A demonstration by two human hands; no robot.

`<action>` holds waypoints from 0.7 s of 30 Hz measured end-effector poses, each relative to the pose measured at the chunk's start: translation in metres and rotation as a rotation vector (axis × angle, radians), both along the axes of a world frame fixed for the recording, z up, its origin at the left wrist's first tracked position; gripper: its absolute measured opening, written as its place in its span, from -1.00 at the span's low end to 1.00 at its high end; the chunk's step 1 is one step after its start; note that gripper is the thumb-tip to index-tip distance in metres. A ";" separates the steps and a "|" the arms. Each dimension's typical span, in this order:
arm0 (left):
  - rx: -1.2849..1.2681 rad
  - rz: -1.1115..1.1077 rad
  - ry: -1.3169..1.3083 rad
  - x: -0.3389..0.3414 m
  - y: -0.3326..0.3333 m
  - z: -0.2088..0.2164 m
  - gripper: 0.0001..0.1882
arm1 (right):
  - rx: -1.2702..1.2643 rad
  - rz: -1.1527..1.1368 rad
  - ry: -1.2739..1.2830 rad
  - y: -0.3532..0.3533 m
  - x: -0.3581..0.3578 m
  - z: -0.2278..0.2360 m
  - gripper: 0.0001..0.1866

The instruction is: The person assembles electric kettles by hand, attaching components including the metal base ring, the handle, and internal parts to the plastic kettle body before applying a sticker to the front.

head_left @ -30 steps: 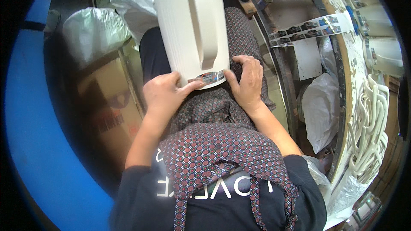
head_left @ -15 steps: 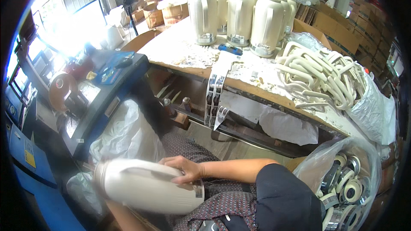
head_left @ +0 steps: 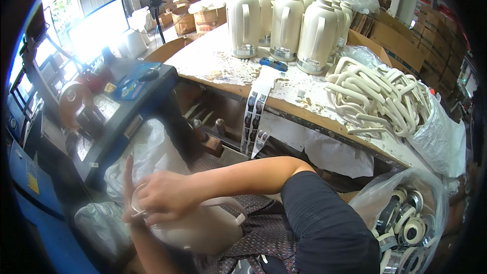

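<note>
A cream thermos jug (head_left: 200, 231) lies tilted across my lap, mouth end to the left, its handle (head_left: 228, 203) on the upper side. My right hand (head_left: 165, 195) reaches over the neck, its fingers closed around a pale ring (head_left: 135, 200) at the mouth. On the far side of that ring is my left hand (head_left: 129, 203), one finger pointing up and the rest partly hidden behind the ring and my right hand. It appears to steady the jug's mouth end.
Several cream jugs (head_left: 243, 25) stand on the worktable (head_left: 203, 66), near a heap of loose handles (head_left: 375, 91) and a blue tool (head_left: 274, 64). A clear bag (head_left: 436, 198) at right holds ring parts. Left stands a dark bench (head_left: 152, 89) with a tape roll (head_left: 73, 101).
My right hand has moved left from the jug's body to its mouth. The jug has turned, and its handle now shows on the upper right. My left hand has come up beside the mouth.
</note>
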State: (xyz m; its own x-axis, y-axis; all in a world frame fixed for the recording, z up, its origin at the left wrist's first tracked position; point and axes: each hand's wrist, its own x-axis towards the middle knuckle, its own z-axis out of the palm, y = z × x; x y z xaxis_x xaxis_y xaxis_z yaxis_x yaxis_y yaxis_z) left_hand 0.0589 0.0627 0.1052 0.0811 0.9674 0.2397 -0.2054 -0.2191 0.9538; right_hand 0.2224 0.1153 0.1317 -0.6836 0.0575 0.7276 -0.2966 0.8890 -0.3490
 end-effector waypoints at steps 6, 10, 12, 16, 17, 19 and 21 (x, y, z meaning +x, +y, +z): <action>0.253 -0.258 0.062 -0.015 -0.014 -0.020 0.26 | -0.033 -0.009 -0.027 -0.002 0.002 -0.012 -0.65; 0.055 -0.165 -0.053 -0.025 -0.018 0.012 0.44 | -0.020 0.015 0.033 0.001 -0.009 0.010 -0.66; 0.284 -0.038 0.087 -0.037 -0.007 0.036 0.44 | 0.051 0.094 0.098 0.017 -0.020 0.029 -0.64; 0.359 0.164 0.172 -0.044 -0.021 0.076 0.29 | 0.233 -0.047 0.276 0.013 0.001 0.090 -0.46; 0.488 0.283 0.211 -0.058 -0.027 0.068 0.15 | 0.220 -0.087 0.272 0.020 0.016 0.089 -0.46; 0.525 0.602 0.102 -0.085 -0.063 0.043 0.03 | -0.056 -0.139 0.275 0.028 0.052 0.072 -0.67; 0.415 0.478 -0.343 -0.123 -0.092 -0.009 -0.09 | -0.581 -0.297 -0.145 0.047 0.104 0.039 -0.83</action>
State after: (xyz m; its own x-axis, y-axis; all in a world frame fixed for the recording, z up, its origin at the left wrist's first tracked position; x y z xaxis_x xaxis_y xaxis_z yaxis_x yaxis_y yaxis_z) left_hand -0.0642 -0.0298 0.0966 -0.4741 0.7019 0.5316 -0.2695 -0.6904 0.6713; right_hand 0.3265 0.1623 0.1710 -0.6666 0.6135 0.4234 0.0179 0.5810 -0.8137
